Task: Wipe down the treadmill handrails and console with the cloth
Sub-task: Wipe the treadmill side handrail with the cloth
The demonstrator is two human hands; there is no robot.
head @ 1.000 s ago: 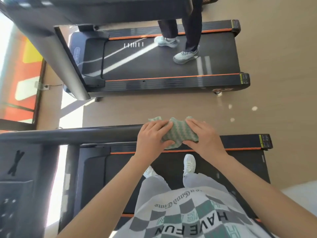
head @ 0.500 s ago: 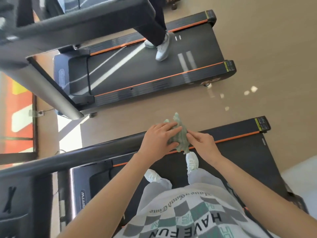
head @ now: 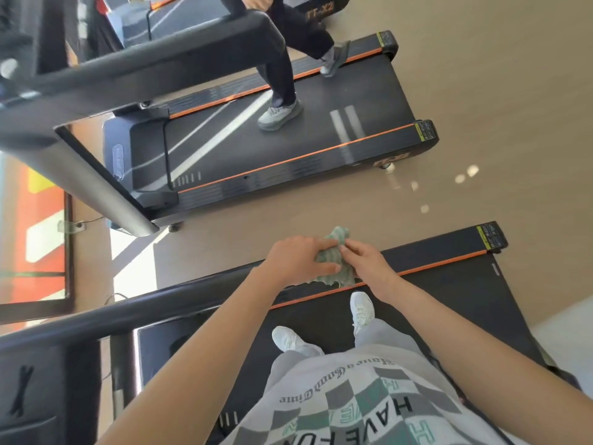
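Observation:
I stand on a black treadmill with orange side stripes (head: 449, 264). Its dark left handrail (head: 134, 311) runs from the left edge toward my hands. Both hands hold a green and white striped cloth (head: 337, 269) bunched up at the handrail's end. My left hand (head: 298, 260) lies over the cloth with fingers curled round it. My right hand (head: 365, 260) pinches the cloth's upper edge. Part of the console (head: 35, 393) shows dark at the lower left.
A second treadmill (head: 288, 146) stands parallel beyond a strip of wooden floor (head: 321, 216), with another person walking on its belt (head: 282, 81). Its handrail and upright (head: 134, 69) cross the upper left. A window with orange panels (head: 35, 232) lies at the left.
The cloth went from spread between both hands to bunched into a narrow wad. My view tilted, so the other treadmill now sits larger and more slanted. The other person stepped along its belt.

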